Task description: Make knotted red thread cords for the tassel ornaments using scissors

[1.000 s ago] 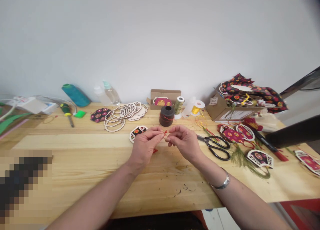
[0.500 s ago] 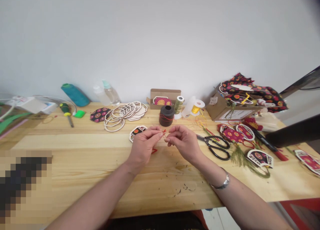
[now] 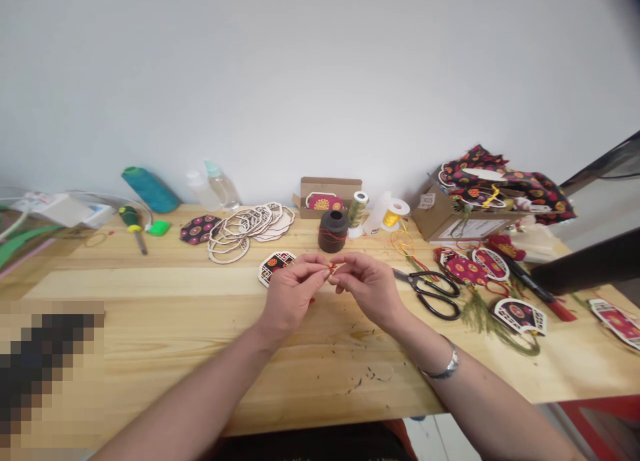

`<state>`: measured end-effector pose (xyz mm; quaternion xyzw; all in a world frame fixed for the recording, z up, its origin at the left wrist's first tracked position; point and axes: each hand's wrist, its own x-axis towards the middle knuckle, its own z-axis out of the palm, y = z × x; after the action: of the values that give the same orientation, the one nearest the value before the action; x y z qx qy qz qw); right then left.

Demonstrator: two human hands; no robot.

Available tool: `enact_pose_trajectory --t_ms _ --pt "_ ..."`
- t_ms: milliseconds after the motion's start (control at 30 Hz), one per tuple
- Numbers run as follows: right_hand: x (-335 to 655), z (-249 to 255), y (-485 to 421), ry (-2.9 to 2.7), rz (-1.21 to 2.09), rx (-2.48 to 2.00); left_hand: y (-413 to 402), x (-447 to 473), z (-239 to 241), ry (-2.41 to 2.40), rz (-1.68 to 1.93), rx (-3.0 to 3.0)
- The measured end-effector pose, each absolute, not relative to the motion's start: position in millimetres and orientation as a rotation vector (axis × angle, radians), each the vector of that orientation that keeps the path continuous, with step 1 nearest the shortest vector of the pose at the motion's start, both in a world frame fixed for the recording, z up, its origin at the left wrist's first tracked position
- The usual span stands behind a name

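Between my fingertips is a thin red cord (image 3: pixel 333 268), held over the middle of the wooden table. My left hand (image 3: pixel 295 289) pinches it from the left, thumb against forefinger. From the other side my right hand (image 3: pixel 367 284) pinches at the same cord, its fingertips almost touching the left ones. A bit of red shows below the left fingers. Partly behind my left hand lies an octagonal patterned ornament (image 3: pixel 274 267) with a pale fretwork frame. Just beyond the hands stands a black spool (image 3: pixel 333 233) with red thread around it.
Black-handled scissors (image 3: pixel 435 289) lie right of my hands, beside patterned ornaments (image 3: pixel 519 315) with green tassels. Pale wooden frames (image 3: pixel 250 229) are piled at the back left. A cardboard box (image 3: pixel 450 221) holds patterned cloth. A screwdriver (image 3: pixel 133 226) and teal thread cone (image 3: pixel 151 189) lie further left.
My fingertips have come closer together around the red cord. My left hand has shifted slightly right, and less of the red cord shows beneath it.
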<state>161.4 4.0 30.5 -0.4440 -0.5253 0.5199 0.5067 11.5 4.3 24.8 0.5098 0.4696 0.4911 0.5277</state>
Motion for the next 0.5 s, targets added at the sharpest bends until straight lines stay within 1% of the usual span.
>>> enact_pose_trajectory --t_ms 200,333,500 --pt "160.0 29.9 3.5 -1.276 1.228 -1.035 4.9 13.8 21.1 1.114 1.321 1.444" --pt "161.2 27.3 4.1 -1.291 1.231 -1.071 6.5 14.2 15.8 1.067 1.465 1.702" --pt "160.7 26.1 3.9 -1.288 1.249 -1.061 5.8 12.2 12.4 1.053 1.537 2.010"
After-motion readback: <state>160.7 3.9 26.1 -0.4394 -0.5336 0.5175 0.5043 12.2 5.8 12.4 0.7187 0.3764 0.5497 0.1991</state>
